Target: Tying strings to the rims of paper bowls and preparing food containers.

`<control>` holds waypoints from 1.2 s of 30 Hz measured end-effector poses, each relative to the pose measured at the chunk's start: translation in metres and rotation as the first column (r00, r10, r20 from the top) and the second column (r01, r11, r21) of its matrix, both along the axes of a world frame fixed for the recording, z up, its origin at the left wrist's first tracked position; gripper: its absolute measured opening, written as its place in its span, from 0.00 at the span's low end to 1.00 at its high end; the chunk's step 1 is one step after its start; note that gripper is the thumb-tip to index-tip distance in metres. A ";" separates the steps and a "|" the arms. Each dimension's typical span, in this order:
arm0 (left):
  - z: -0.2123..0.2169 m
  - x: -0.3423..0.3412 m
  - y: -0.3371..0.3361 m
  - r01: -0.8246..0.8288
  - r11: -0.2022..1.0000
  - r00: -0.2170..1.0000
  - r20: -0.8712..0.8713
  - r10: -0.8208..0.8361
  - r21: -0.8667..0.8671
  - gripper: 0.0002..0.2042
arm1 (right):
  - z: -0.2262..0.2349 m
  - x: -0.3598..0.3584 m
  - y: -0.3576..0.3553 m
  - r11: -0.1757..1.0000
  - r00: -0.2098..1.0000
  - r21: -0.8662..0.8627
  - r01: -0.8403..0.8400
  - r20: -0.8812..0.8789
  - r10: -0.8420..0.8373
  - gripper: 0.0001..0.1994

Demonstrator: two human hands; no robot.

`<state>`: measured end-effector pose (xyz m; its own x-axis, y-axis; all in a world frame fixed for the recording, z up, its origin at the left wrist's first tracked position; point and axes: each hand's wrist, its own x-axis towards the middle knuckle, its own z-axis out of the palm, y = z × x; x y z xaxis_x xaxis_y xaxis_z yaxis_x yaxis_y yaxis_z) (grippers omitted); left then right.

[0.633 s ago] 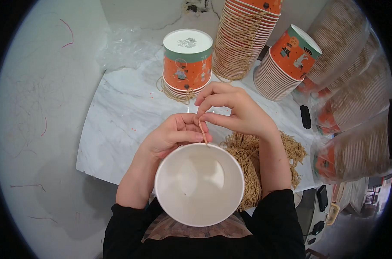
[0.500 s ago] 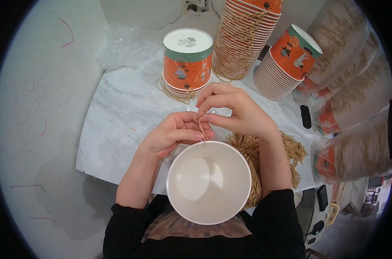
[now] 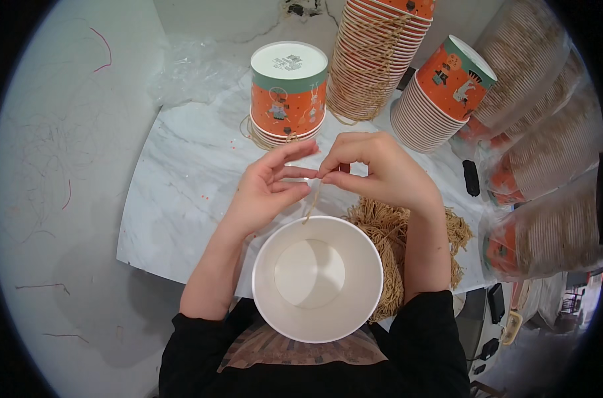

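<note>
A white-lined paper bucket [image 3: 362,272] sits at the near table edge against my body, its mouth facing up. From its far rim rises a tan cord [image 3: 313,201]. The cord's upper end is pinched between the thumb and fingers of my right hand [image 3: 381,169]. My left hand [image 3: 265,189] is beside it on the left, fingers apart, with a fingertip close to the pinched end; whether it touches the cord I cannot tell. Under and beside my right forearm lies a heap of tan cords [image 3: 384,232].
An upturned orange-and-green bucket stack [image 3: 288,106] stands on the marbled table [image 3: 175,192], cords around its base. Behind it rises a tall bucket stack [image 3: 374,66] draped with cords. Another stack [image 3: 431,113] leans right, near plastic-wrapped bucket stacks [image 3: 540,152] and a small black object [image 3: 470,178].
My left fingers have come off the cord at the rim and spread. My right hand has moved slightly right with the cord, now drawn up straighter. The bucket has shifted slightly left.
</note>
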<state>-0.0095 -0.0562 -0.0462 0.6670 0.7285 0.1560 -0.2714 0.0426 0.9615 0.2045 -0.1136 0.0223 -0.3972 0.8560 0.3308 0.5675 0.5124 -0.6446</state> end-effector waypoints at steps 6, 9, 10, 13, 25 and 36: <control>-0.012 -0.006 0.008 0.153 0.988 0.987 -0.033 -0.154 -0.036 0.30 | -0.005 -0.007 0.002 0.999 1.000 -0.034 0.008 0.000 -0.008 0.05; -0.010 -0.009 0.012 0.311 0.931 0.949 0.019 -0.314 -0.192 0.24 | -0.005 -0.004 0.001 0.999 0.999 0.011 0.035 -0.030 -0.035 0.05; -0.009 -0.009 0.013 0.313 0.930 0.949 0.020 -0.315 -0.192 0.24 | -0.004 -0.002 0.000 0.999 0.999 -0.001 0.043 -0.026 -0.043 0.05; -0.009 -0.011 0.016 0.302 0.942 0.948 -0.056 -0.313 -0.146 0.19 | -0.001 -0.002 0.000 0.999 0.999 -0.018 0.046 -0.014 -0.046 0.05; -0.013 -0.022 0.027 0.229 0.947 0.973 -0.012 -0.233 0.223 0.05 | -0.004 -0.005 0.004 0.996 0.999 -0.078 0.031 0.012 -0.030 0.05; -0.017 -0.009 0.025 -0.142 0.639 0.984 0.040 0.172 0.756 0.10 | -0.012 -0.004 0.008 0.995 1.000 -0.095 0.007 0.025 -0.005 0.05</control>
<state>-0.0190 -0.0314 -0.0628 0.5692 0.4633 0.6793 -0.1725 -0.7404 0.6496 0.2002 -0.1055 0.0102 -0.3991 0.8853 0.2384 0.5863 0.4464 -0.6761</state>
